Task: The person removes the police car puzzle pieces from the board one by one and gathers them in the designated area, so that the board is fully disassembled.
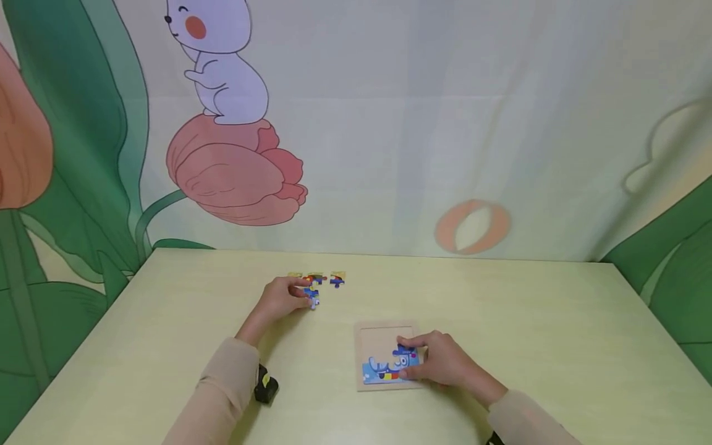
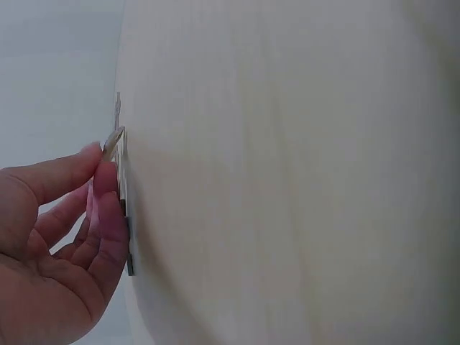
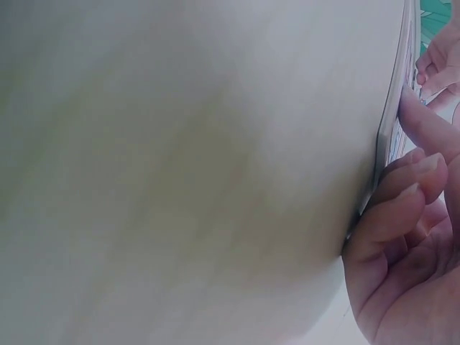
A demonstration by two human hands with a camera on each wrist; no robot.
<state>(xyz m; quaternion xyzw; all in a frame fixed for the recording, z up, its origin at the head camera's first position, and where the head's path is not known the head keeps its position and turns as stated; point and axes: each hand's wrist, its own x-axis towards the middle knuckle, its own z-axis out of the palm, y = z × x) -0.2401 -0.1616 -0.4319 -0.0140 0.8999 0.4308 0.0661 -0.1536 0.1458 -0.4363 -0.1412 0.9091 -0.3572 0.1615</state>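
Note:
My left hand is over a cluster of loose jigsaw pieces toward the back of the table. Between its thumb and fingertip, as the left wrist view shows, it pinches a thin puzzle piece seen edge-on. Nearer and to the right lies a square wooden puzzle tray. Blue pieces with a cartoon picture fill part of its lower half. At the tray's right side my right hand holds a blue puzzle piece with an eye on it between thumb and finger. Its other fingers curl beside the tray's edge in the right wrist view.
The pale wooden table ends at a printed curtain behind it. Both sleeves are beige, and a black strap device sits at the left wrist. Several loose pieces lie close together around the left fingers.

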